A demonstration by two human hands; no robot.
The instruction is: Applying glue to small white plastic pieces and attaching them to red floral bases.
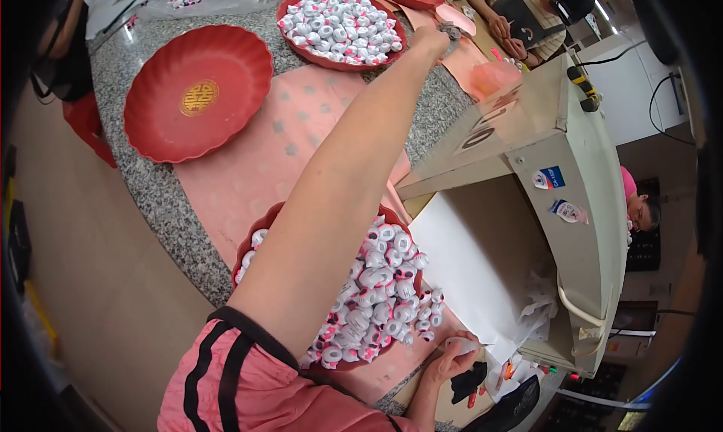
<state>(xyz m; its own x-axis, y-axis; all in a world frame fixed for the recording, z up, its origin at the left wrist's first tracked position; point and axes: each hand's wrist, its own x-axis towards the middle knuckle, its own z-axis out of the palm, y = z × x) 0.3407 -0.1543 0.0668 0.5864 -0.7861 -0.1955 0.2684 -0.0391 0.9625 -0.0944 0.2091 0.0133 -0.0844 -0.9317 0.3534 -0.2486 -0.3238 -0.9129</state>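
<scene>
My left arm stretches across the table, and my left hand (431,44) is closed at the far side, next to the filled red tray. A small grey crumpled thing (450,33) shows at its fingers; its kind is unclear. At the lower right my right hand (450,363) pinches a small white wrapped piece (462,345). Beneath my left arm a red scalloped tray (416,281) is heaped with white-and-pink wrapped pieces (369,296), partly hidden by the arm. Several loose wrapped pieces (429,311) lie beside it, close to my right hand.
A bare red tray (162,78) with a gold emblem and a filled red tray (282,18) stand beyond. Right of the arm is a pale metal machine (587,229) with a white-lined opening (467,244). A co-worker (520,25) sits far right; another person (64,48) is left.
</scene>
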